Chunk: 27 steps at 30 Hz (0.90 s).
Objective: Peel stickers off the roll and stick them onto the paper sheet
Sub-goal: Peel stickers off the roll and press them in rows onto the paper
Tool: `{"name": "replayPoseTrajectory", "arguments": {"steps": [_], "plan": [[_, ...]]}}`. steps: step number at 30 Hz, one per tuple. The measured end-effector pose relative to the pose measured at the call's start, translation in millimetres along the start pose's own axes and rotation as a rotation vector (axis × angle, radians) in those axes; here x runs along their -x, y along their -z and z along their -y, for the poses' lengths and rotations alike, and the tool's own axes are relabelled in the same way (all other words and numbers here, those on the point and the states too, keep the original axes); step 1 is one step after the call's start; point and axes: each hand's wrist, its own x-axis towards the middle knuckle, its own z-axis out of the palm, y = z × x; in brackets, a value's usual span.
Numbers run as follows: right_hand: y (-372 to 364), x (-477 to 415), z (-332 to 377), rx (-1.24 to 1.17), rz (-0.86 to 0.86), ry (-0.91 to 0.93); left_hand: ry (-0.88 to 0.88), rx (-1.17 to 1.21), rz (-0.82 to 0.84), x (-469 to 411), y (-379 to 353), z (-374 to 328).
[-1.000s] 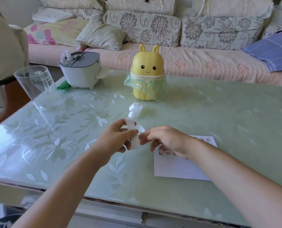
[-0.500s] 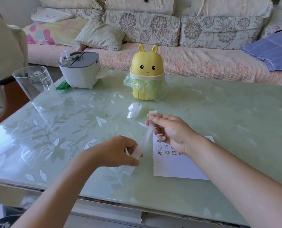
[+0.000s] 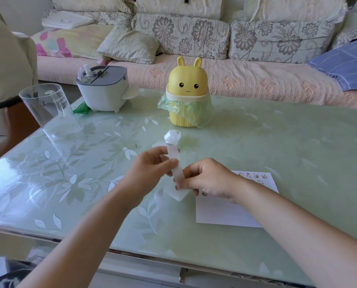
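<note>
A translucent white sticker strip (image 3: 176, 163) runs from its curled end (image 3: 172, 137) on the table down between my hands. My left hand (image 3: 147, 172) pinches the strip from the left, near its middle. My right hand (image 3: 206, 178) grips the strip's lower part with curled fingers, just left of the white paper sheet (image 3: 231, 210). The sheet lies flat under my right wrist, with several small cartoon stickers (image 3: 252, 175) along its top edge. A loose bit of the strip hangs below my right fingers.
A yellow rabbit-shaped bin (image 3: 187, 94) with a green bag stands behind my hands. A clear plastic cup (image 3: 48, 109) and a grey-white container (image 3: 102, 90) stand at the far left. A floral sofa (image 3: 215, 38) runs behind the green glass table (image 3: 277, 142).
My right hand has come down and left from holding the strip stretched high, meeting my left hand. My left hand has risen a little. The strip now stands nearly upright between them.
</note>
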Motion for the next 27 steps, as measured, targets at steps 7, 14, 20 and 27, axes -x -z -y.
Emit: {"name": "replayPoseTrajectory", "arguments": {"steps": [7, 14, 20, 27], "plan": [[8.2, -8.7, 2.8, -0.433, -0.097, 0.058, -0.08, -0.173, 0.109, -1.0, -3.2, 9.1], [2.0, -8.0, 0.5, -0.287, -0.259, 0.061, -0.072, -0.246, 0.112, 0.6, -4.7, 12.6], [-0.6, -5.3, 1.2, -0.175, -0.246, 0.152, 0.043, -0.028, -0.058, -1.1, -4.0, 2.5], [-5.3, -10.9, -8.5, 0.072, -0.355, 0.324, 0.114, -0.008, -0.146, -0.4, -4.6, 6.0]]}}
